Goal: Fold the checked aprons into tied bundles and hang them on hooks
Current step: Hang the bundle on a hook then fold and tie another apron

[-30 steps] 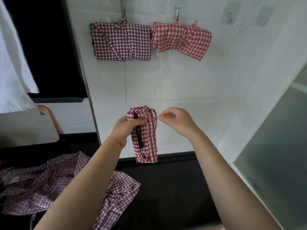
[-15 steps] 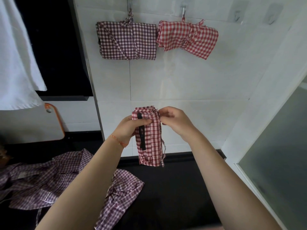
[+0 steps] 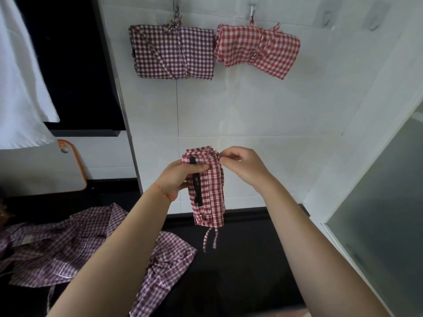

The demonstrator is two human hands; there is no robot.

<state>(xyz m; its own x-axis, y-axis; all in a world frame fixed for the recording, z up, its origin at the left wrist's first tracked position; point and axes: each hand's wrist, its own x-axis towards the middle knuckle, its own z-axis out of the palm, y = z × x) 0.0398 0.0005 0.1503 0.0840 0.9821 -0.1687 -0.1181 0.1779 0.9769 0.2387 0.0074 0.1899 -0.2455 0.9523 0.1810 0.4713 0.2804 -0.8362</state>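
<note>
1. An unfolded purple checked apron (image 3: 68, 248) lies spread on the dark counter (image 3: 240, 271), at the lower left.
2. Two tied bundles hang on the tiled wall: a purple bundle (image 3: 174, 51) and, touching its right edge, a red bundle (image 3: 256, 48).
3. A red folded apron (image 3: 209, 191) is held in mid-air before the wall, long axis vertical, two tie ends dangling below.
4. The left hand (image 3: 180, 179) grips its upper left, thumb across the front.
5. The right hand (image 3: 242, 165) pinches its top right corner.

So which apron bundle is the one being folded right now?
Start at the white tiled wall where two bundles hang. Below them, over the black counter, the left hand and right hand hold a narrow red checked bundle. Only it has a black strap.
</note>
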